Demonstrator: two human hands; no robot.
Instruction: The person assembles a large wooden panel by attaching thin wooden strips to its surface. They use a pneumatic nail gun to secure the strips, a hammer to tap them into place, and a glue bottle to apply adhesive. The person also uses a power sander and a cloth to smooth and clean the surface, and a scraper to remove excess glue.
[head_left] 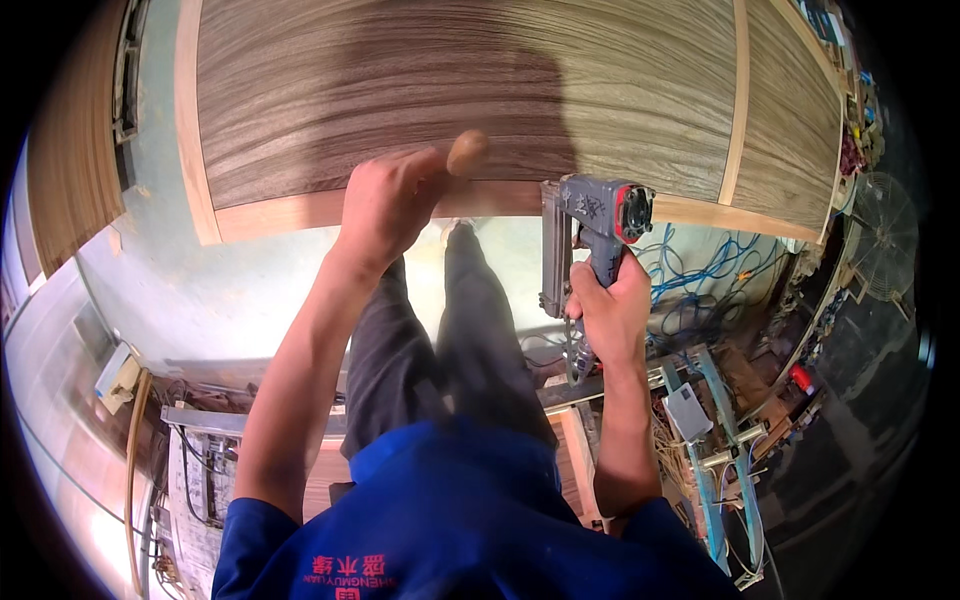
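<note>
Gripping a dark grey nail gun (595, 205) by its handle, the right hand (615, 305) is held with its fingers wrapped round just in front of a broad wooden panel (470, 110). The left hand (388, 200) is raised at the panel's near edge, its fingers curled around a brown, rounded wooden piece (467, 153), possibly a tool handle; both are softened by blur, and the firmness of that hold cannot be told. The nail gun is seen overlapping the pale edge strip (380, 203), though whether wood is touched cannot be made out.

The nail gun is judged to be rigid and fairly heavy, with its weight carried in the bulky head above the grip; it is best taken by the handle, where it is already held, with fingers kept clear of the nose. The wooden piece is judged light, hard and smooth, and best gripped along its length. The panel looks stiff, wide and awkward, its grained face easily scratched; it would be better lifted by its pale borders, from both ends.

Below, a pale floor (270, 285) is crossed by grey trousers (485, 310) under a blue shirt (450, 510). Farther right, loops of blue hose (700, 265) are strewn beside the panel, and a round wire fan (885, 235) is seen near the far rim.
</note>
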